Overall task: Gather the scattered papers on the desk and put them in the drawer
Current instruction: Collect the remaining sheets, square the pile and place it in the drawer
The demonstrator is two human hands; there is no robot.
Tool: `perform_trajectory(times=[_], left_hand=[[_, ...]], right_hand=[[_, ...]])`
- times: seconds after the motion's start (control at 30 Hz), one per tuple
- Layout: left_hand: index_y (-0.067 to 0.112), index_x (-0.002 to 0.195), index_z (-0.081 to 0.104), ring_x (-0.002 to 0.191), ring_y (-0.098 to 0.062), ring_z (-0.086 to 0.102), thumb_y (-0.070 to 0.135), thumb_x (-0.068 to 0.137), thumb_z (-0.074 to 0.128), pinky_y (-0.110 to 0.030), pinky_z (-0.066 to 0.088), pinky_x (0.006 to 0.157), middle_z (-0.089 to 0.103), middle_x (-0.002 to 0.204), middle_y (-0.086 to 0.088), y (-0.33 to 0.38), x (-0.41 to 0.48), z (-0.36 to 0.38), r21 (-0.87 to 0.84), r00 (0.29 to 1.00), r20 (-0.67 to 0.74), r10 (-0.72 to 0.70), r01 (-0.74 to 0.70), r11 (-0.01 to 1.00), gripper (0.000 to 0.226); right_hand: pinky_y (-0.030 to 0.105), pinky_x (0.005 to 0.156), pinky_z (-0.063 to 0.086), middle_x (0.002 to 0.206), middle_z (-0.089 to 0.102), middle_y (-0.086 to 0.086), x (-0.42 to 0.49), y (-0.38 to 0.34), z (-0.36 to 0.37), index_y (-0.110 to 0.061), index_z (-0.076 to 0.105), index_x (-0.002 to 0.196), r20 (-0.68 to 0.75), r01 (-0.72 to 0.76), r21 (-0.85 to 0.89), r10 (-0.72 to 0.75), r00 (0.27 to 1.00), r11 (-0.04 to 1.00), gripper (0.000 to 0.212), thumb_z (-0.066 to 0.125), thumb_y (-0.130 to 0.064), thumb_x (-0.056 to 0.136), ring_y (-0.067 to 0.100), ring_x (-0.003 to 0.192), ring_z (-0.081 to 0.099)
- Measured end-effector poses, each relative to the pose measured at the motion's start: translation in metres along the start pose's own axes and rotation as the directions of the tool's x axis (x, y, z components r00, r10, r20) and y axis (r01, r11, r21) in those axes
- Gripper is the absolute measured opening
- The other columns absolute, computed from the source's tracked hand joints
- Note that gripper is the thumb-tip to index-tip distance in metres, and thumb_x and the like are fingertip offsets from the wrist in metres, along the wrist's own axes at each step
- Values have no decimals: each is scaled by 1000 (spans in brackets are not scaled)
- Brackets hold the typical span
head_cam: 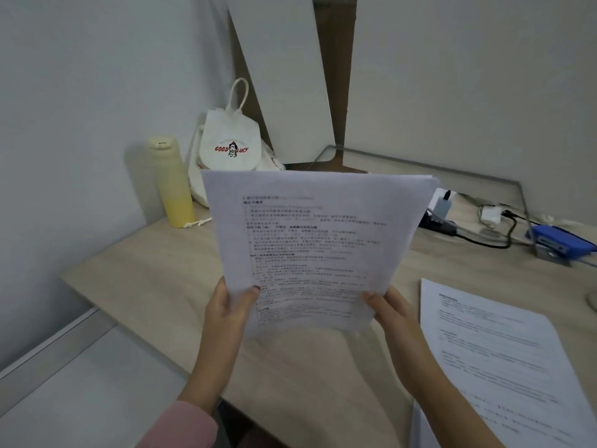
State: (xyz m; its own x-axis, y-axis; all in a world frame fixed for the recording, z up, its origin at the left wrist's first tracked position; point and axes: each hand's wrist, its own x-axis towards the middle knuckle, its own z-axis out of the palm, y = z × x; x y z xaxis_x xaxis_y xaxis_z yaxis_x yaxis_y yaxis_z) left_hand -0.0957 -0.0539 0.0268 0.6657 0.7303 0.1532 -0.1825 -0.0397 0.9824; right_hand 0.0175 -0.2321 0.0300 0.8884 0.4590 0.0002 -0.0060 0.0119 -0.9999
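The print on the stack of papers (310, 250) is too blurred to read, and the fingers behind it are hidden. The left hand (226, 307) and right hand (395, 313) pinch its lower corners, thumbs in front; the stack rises upright above each grip, off the worktop (151, 273). Another sheet (504, 347) lies flat at the right, cut off by the frame edge.

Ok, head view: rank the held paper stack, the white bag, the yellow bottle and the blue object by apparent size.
1. paper stack, nearest the camera, which inflates it.
2. white bag, partly hidden.
3. yellow bottle.
4. blue object.
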Motion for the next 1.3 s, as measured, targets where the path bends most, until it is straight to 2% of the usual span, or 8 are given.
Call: perform_trajectory(times=[0.33,0.53,0.77,0.93,1.07,1.17,1.23,1.3], left_hand=[[24,100,55,81,-5,67,17,88,57,-19,53,63,68,99,4,0,-10,48,112,988,132,-80,65,992,13],[27,115,47,100,-19,64,20,90,54,-45,51,90,63,115,2,-20,-31,112,227,877,365,-313,242,943,27],[29,114,50,107,-16,61,23,89,52,-44,51,93,58,120,6,-40,-59,174,343,704,573,-419,258,903,26],[38,100,46,120,-16,49,17,86,56,-42,44,102,40,107,24,-53,-66,192,372,706,600,-376,170,913,26],[37,110,50,115,-13,56,13,89,52,-39,47,100,57,123,8,-51,-64,190,324,655,633,-412,258,910,32],[32,113,51,114,-13,57,11,89,51,-40,46,101,57,125,4,-53,-61,183,322,667,602,-438,299,898,32],[27,127,48,120,-15,53,24,85,55,-43,42,104,52,134,3,-56,-57,175,322,697,570,-435,297,899,43],[23,137,41,123,-15,51,34,78,57,-42,40,106,49,138,4,-58,-52,164,336,715,529,-457,318,886,62]], right_hand=[[44,86,53,96,73,-3,-21,-10,-59,-27,65,93,-166,-97,-145,72,983,985,16,51,-20,92,20,89,68],[52,88,52,97,74,-1,-51,4,-122,-30,63,100,-333,-205,-159,143,932,966,21,50,-21,87,23,91,70],[27,56,44,82,66,-5,-80,12,-182,-21,57,99,-527,-320,-279,134,839,905,20,44,-8,90,14,73,62],[41,85,48,111,64,13,-79,32,-203,-8,58,119,-630,-451,-429,99,770,783,34,51,-6,86,30,98,59],[38,96,37,117,56,6,-78,26,-209,-2,48,130,-596,-434,-85,303,743,897,41,52,-3,89,29,106,53],[52,99,38,120,48,37,-76,18,-210,8,56,109,-530,-412,62,380,758,909,28,56,-6,85,46,97,56],[43,70,45,79,46,15,-72,17,-205,1,58,88,-475,-425,135,435,765,895,25,63,-12,67,38,73,53],[32,55,29,65,35,11,-65,24,-200,-12,42,71,-404,-438,170,467,787,883,22,61,-13,60,21,58,36]])
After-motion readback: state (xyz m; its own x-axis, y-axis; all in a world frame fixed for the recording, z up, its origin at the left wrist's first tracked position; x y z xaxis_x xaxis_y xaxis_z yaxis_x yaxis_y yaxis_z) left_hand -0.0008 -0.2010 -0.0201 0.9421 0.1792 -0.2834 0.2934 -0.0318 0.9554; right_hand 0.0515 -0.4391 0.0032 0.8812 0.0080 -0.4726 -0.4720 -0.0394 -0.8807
